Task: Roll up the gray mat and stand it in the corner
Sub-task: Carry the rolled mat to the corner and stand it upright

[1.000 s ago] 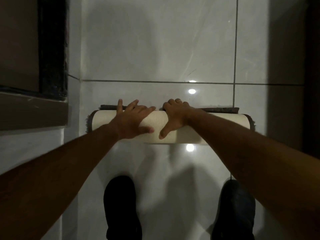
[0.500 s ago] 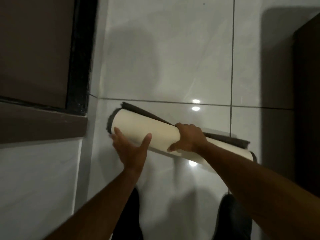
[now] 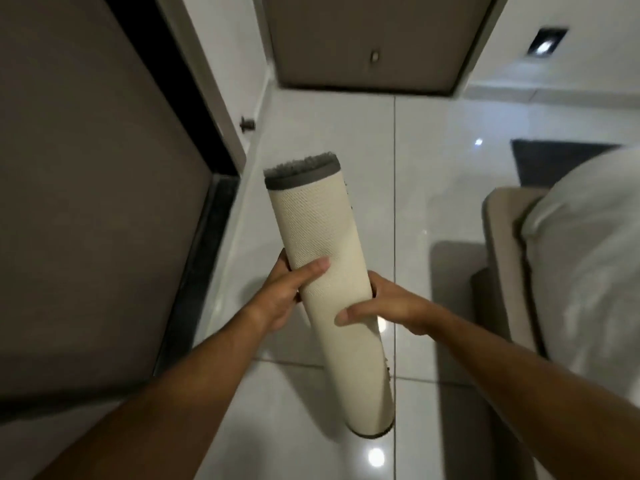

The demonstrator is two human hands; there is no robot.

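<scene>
Lifted since half a second ago: gray mat, then tilted low over the floor, is now clear of it, near upright, gray pile end far, cream backing outward. Rolling judged complete; the carry to the corner remains. Left hand wraps the roll's left side, fingers closed on it. Right hand clasps lower right, thumb across the front. Brown door at left.

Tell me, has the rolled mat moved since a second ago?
Yes. The rolled mat has left the floor tiles; both hands hold it up, tilted near upright.
</scene>
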